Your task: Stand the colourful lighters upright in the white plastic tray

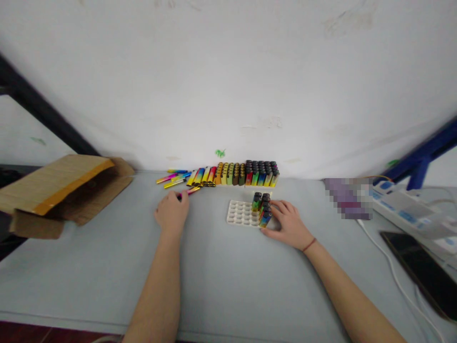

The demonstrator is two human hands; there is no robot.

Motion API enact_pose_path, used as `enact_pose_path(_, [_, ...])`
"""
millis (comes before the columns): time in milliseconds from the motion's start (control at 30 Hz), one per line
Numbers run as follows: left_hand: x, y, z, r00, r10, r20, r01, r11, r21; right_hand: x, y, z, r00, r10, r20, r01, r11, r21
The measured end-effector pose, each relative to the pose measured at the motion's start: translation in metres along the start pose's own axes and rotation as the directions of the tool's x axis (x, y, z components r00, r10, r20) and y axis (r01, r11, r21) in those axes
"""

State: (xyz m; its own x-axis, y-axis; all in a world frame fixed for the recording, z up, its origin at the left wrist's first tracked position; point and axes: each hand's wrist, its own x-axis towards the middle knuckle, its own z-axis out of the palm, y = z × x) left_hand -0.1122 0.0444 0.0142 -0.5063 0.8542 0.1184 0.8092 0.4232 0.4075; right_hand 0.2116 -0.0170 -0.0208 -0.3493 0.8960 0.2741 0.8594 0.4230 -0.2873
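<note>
My left hand (171, 210) is closed in a pinch around a lighter (180, 196), mostly covered by the fingers; a dark and pink bit shows. Just past its fingertips lies a pink-and-gold lighter (193, 190). My right hand (288, 225) curves around the right side of a white tray with round holes (243, 214), thumb at the near corner and fingers behind. Several black-topped, rainbow-coloured lighters (265, 212) stand upright in the tray's right part, close to that hand. The holes on the left side of the tray hold nothing.
Against the wall stand rows of black-topped lighters (262, 174) and gold-topped ones (230, 175). Loose shiny lighters (174, 178) lie left of them. An open cardboard box (71, 186) is at left; a power strip (410, 209), white cable (387, 257) and phone (421, 271) are at right.
</note>
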Motion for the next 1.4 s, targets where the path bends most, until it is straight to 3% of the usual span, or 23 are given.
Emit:
enact_pose_path(167, [0.002, -0.006, -0.001, 1.0, 0.007, -0.026, -0.006, 0.999, 0.05, 0.0, 0.001, 0.0, 1.0, -0.005, -0.004, 0.005, 1.0, -0.005])
enact_pose_path(333, [0.012, -0.016, -0.001, 0.983, 0.116, 0.144, -0.122, 0.992, 0.036, -0.001, 0.001, 0.001, 1.0, -0.008, -0.012, 0.008, 1.0, -0.003])
enact_pose_path(433, [0.014, -0.014, -0.004, 0.965, 0.212, 0.155, -0.197, 0.975, -0.105, -0.001, 0.001, 0.001, 1.0, -0.007, -0.01, 0.007, 1.0, -0.003])
enact_pose_path(567, [0.012, -0.003, -0.004, 0.977, 0.212, -0.021, -0.2, 0.882, -0.428, -0.001, 0.001, 0.0, 1.0, -0.011, -0.011, 0.011, 1.0, -0.003])
enact_pose_path(667, [0.009, 0.006, 0.003, 0.987, 0.157, -0.041, -0.142, 0.712, -0.688, -0.001, 0.0, 0.0, 1.0, -0.011, -0.008, 0.011, 1.0, -0.011])
enact_pose_path(767, [0.001, 0.017, 0.01, 0.986, 0.148, 0.083, 0.006, 0.458, -0.889, -0.001, 0.0, 0.0, 1.0, -0.008, -0.007, 0.008, 1.0, -0.02])
enact_pose_path(867, [-0.012, 0.032, 0.013, 0.974, 0.113, 0.197, 0.168, 0.227, -0.959, -0.001, 0.001, 0.0, 1.0, -0.01, -0.006, 0.01, 1.0, -0.022])
enact_pose_path(967, [-0.026, 0.045, 0.013, 0.961, 0.128, 0.246, 0.237, 0.085, -0.968, -0.001, 0.002, 0.0, 1.0, -0.017, -0.002, 0.016, 1.0, -0.02])
enact_pose_path(1167, [-0.041, 0.055, 0.015, 0.917, 0.188, 0.353, 0.341, 0.091, -0.936, -0.001, 0.002, 0.001, 1.0, -0.015, -0.011, 0.015, 0.999, -0.034])
enact_pose_path(1333, [-0.04, 0.055, 0.015, 0.834, 0.181, 0.521, 0.519, 0.06, -0.853, -0.001, 0.001, 0.0, 1.0, -0.013, -0.01, 0.013, 1.0, -0.021])
enact_pose_path(1400, [-0.04, 0.054, 0.015, 0.827, 0.183, 0.532, 0.533, 0.048, -0.845, -0.001, 0.0, 0.0, 1.0, -0.009, -0.007, 0.009, 1.0, -0.014])
